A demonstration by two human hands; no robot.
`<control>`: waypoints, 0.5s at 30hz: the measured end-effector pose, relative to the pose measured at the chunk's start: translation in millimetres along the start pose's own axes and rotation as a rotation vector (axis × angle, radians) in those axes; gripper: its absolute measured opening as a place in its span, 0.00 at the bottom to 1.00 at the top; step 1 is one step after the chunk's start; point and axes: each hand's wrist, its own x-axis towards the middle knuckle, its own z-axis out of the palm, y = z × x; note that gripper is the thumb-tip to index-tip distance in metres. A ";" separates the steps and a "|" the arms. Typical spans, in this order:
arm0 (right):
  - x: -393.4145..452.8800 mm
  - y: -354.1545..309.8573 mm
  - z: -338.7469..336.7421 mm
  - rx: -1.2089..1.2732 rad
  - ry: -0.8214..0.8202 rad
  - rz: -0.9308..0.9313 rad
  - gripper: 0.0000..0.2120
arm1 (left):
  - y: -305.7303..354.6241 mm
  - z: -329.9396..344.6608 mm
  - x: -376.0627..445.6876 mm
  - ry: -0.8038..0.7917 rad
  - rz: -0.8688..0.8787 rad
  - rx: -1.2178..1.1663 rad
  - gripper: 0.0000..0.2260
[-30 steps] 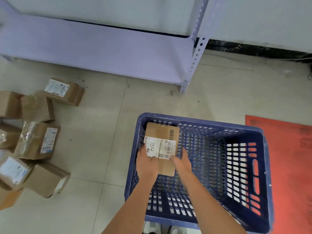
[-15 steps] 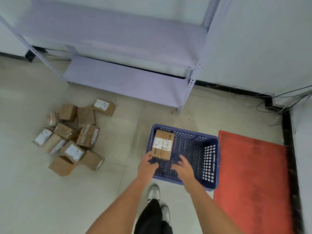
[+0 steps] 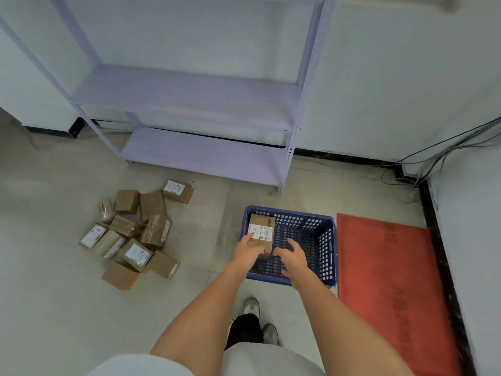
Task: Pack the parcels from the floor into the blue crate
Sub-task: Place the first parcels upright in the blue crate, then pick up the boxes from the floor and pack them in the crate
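Cardboard parcel [image 3: 261, 233] sits in the blue crate's [image 3: 329, 248] far-left corner; left hand [image 3: 246, 249] and right hand [image 3: 294, 257] hover open, next fetching from the floor pile [image 3: 135, 234].

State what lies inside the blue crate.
One labelled brown parcel sits at the far left of the blue crate. The hands cover part of the near floor; the rest looks empty.

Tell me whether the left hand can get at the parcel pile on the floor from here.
Probably yes. The left hand looks empty above the blue crate, and only bare floor lies between it and the parcel pile, though bending down seems necessary.
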 end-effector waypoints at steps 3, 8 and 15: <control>-4.7 6.8 16.5 0.000 -0.004 0.008 0.33 | -6.8 -21.7 -8.3 0.026 -0.003 0.024 0.26; -4.9 2.4 71.2 -0.098 -0.088 -0.014 0.34 | -18.0 -86.4 -0.7 0.120 -0.029 0.038 0.26; 13.2 -17.7 197.0 -0.204 -0.142 -0.029 0.33 | -26.0 -233.1 49.5 0.189 -0.081 0.020 0.26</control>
